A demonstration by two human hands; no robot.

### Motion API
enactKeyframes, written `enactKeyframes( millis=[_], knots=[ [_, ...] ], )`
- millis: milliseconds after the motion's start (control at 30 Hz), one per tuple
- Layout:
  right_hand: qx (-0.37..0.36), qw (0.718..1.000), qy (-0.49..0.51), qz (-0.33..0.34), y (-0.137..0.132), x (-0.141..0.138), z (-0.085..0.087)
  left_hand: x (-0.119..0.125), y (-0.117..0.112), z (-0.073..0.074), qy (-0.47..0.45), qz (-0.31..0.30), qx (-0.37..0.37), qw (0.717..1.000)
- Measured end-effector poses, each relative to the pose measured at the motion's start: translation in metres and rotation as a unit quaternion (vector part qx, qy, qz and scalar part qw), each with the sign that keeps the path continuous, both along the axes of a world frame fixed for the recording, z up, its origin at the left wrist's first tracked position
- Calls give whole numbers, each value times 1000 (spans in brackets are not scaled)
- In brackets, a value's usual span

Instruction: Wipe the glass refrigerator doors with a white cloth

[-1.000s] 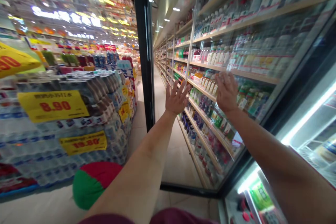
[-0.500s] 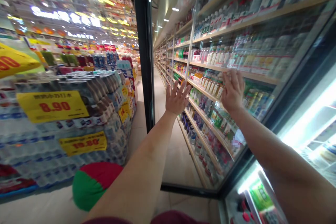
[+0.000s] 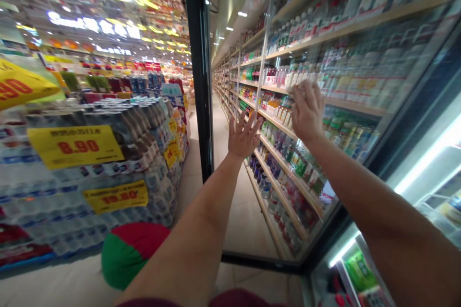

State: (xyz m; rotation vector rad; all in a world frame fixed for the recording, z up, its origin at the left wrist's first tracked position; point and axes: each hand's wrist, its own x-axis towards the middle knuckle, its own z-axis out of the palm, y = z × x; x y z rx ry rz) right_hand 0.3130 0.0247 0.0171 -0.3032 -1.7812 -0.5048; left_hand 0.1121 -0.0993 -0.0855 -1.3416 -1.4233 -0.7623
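Note:
My left hand (image 3: 244, 136) is spread flat against the glass door (image 3: 252, 230), its fingers apart and nothing in them. Farther right, my right hand (image 3: 307, 112) presses toward the same pane with its fingers close together and bent. A small greyish patch shows beside its fingertips; blur keeps me from telling what it is. The door stands swung out, its black frame (image 3: 200, 76) running upright left of my hands. Through or in the glass appear shelves of bottles (image 3: 281, 74).
A lit refrigerated cabinet (image 3: 345, 249) is at the lower right. To the left are stacked packs of bottles (image 3: 65, 201) with yellow price signs (image 3: 75, 146). A red and green round thing (image 3: 126, 249) sits low beside my left forearm. Tiled floor (image 3: 192, 172) runs along the aisle.
My right hand has slid left and slightly up across the glass, closer to my left hand. The left hand keeps its place on the door.

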Motion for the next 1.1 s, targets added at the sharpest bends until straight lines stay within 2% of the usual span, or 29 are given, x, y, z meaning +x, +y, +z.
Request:
enactKeyframes(
  millis=[67,133,233,300,400,467,533,667,733,800,867,933,967,1033,1100],
  knots=[
    [27,996,-84,10,-6,-6,2,0,0,-1,2,3,-2,1000],
    [40,993,-110,14,-5,-7,14,-1,-1,-1,3,6,-3,1000],
    [13,1000,-17,1,8,-6,41,0,-1,-2,9,10,2,1000],
    [-2,1000,30,-5,15,-7,52,0,-1,0,6,10,0,1000],
    [16,1000,8,-6,15,-11,48,1,-2,5,-11,0,-18,1000],
    [28,999,-20,-3,11,-12,36,0,-5,4,-17,-9,-24,1000],
    [23,999,-34,-1,7,-10,22,-2,-10,-5,-28,-8,-18,999],
    [15,999,-40,-10,0,-8,-20,-8,-22,-48,-57,15,-13,998],
    [23,998,-61,-20,-6,-7,-54,-11,-24,-70,-66,25,-16,997],
    [49,992,-117,-17,-14,-5,-94,-13,-23,-84,-68,32,-9,997],
    [71,984,-162,-3,-21,1,-134,-14,-22,-89,-64,34,0,997],
    [93,964,-248,26,-23,16,-164,-13,-21,-88,-67,35,-1,997],
    [103,952,-285,37,-20,26,-172,-13,-22,-88,-72,36,-4,997],
    [105,947,-302,34,-8,49,-175,-11,-22,-87,-78,37,-4,996],
    [79,972,-221,-4,10,71,-162,-10,-24,-87,-77,37,2,996]
  ],
)
